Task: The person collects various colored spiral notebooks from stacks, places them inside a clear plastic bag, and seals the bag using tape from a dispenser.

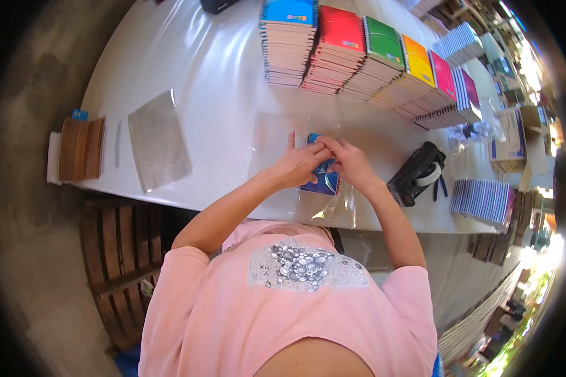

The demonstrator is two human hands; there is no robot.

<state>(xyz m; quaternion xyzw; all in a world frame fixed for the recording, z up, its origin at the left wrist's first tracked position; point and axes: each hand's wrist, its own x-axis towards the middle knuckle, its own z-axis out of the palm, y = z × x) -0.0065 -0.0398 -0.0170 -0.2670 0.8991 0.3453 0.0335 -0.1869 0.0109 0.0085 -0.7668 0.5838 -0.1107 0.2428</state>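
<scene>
A small blue notebook (pixel 324 183) lies on the table in front of me, with clear plastic film (pixel 267 133) spread around and over it. Across its upper left part rests my left hand (pixel 297 166), thumb raised and fingers stretched out flat. My right hand (pixel 352 164) comes in from the right with bent fingers closed at the film, its fingertips meeting those of my left hand. Part of the notebook is hidden under both hands. Below it, the film's shiny edge (pixel 333 213) reaches toward the table's near edge.
Tall stacks of spiral notebooks, blue (pixel 288 47), red (pixel 341 53), green and yellow among them, stand at the back. A black tape dispenser (pixel 416 174) is to the right, near another notebook stack (pixel 481 202). Clear sheets (pixel 160 143) and a brown wooden piece (pixel 82 149) lie left.
</scene>
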